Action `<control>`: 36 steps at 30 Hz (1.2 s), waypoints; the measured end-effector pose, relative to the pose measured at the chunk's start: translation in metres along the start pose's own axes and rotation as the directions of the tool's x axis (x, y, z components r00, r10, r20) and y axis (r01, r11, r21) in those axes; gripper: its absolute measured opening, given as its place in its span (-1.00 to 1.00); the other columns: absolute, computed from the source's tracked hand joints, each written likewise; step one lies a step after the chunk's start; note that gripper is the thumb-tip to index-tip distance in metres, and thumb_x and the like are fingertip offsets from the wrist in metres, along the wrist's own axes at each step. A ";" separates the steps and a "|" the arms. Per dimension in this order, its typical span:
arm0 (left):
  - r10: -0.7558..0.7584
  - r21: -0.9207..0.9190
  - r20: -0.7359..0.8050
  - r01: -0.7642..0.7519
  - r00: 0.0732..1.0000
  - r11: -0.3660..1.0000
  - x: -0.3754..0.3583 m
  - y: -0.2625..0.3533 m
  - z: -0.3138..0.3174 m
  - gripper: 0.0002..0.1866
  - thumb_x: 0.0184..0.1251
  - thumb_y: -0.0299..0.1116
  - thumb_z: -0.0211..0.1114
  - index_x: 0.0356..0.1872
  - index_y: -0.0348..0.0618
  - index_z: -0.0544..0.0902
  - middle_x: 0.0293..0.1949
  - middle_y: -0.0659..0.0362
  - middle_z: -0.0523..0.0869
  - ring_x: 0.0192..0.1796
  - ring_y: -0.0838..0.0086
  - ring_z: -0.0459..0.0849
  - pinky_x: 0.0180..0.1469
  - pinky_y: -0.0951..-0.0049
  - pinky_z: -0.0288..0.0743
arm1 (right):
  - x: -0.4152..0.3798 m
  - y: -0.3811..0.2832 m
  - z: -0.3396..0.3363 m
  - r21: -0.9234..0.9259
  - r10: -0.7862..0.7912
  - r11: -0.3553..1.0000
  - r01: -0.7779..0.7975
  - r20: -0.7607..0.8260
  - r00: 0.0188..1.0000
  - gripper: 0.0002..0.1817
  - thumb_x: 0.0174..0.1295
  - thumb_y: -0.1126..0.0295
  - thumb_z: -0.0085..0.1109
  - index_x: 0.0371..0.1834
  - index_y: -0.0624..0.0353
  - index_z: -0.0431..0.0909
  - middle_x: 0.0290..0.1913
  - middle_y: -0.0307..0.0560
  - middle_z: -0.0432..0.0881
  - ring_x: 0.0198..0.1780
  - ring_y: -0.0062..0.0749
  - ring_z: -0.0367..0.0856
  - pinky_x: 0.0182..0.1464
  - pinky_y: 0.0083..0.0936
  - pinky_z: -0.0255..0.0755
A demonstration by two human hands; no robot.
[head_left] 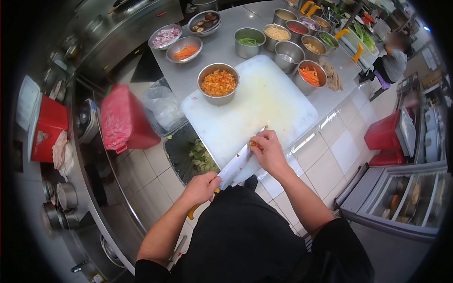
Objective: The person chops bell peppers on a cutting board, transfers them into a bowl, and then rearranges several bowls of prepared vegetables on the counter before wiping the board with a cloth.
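Observation:
My left hand (202,188) is wrapped round the handle end of a wide-bladed knife (235,166), which lies slantwise over the near edge of the white cutting board (283,106). At the blade's far end, my right hand (269,150) pinches a small clump of orange-brown chopped food (255,143) against the metal. A few bits cling to the blade. Farther back on the board's left part stands a metal bowl (218,96) full of diced orange food.
Bowls of sliced onion (165,37), carrot strips (187,53) and mushrooms (204,22) stand back left; several metal pots (289,55) stand back right. A bin (181,155) holds leaf scraps below the board's left edge. Red containers (126,118) stand left. A person (394,61) sits far right.

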State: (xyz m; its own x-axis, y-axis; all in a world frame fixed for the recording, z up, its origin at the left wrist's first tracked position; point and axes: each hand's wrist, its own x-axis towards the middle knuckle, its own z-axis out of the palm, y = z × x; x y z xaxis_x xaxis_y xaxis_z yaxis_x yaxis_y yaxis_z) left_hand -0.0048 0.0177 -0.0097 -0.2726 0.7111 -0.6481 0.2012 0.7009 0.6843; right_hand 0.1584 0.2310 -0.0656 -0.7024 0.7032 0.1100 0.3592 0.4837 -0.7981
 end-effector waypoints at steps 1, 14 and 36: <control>0.003 -0.002 0.000 -0.003 1.000 1.000 -0.001 0.002 0.001 -0.67 0.62 -0.15 0.14 -0.15 -0.26 0.65 -0.45 0.08 0.72 -0.55 0.44 0.72 -0.36 0.32 0.60 | 0.001 -0.001 -0.001 0.005 0.024 1.000 -0.024 -0.008 1.000 -0.68 0.19 0.54 0.47 0.03 0.20 0.73 0.12 0.08 0.48 0.00 -0.16 0.65 0.08 -0.37 0.64; 0.047 -0.168 -0.255 -0.092 0.966 0.982 -0.023 0.061 -0.091 -0.67 0.59 -0.24 0.07 -0.02 -0.36 0.60 -0.25 0.03 0.76 -0.52 0.44 0.72 -0.37 0.36 0.59 | 0.190 -0.091 -0.007 -0.166 -0.314 0.927 0.336 0.146 0.938 -0.56 0.30 0.41 0.35 0.23 0.31 0.62 0.13 0.20 0.58 0.04 -0.01 0.68 0.14 -0.25 0.59; 0.006 -0.038 -0.222 -0.015 0.975 0.999 -0.091 0.016 -0.104 -0.74 0.53 -0.27 0.17 -0.12 -0.28 0.66 -0.36 0.12 0.77 -0.51 0.50 0.74 -0.32 0.39 0.60 | 0.201 -0.063 -0.032 -0.358 -0.411 0.795 0.489 0.276 0.869 -0.36 0.47 -0.06 0.13 0.51 0.01 0.42 0.56 0.25 0.26 0.56 0.30 0.17 0.55 0.04 0.14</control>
State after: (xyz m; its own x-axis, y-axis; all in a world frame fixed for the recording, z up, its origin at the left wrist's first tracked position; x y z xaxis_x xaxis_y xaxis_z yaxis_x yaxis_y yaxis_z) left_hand -0.0746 -0.0418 0.0944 -0.4733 0.6854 -0.5534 0.1690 0.6872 0.7065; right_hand 0.0141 0.3581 0.0259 -0.9275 0.2687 0.2600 0.1617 0.9153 -0.3689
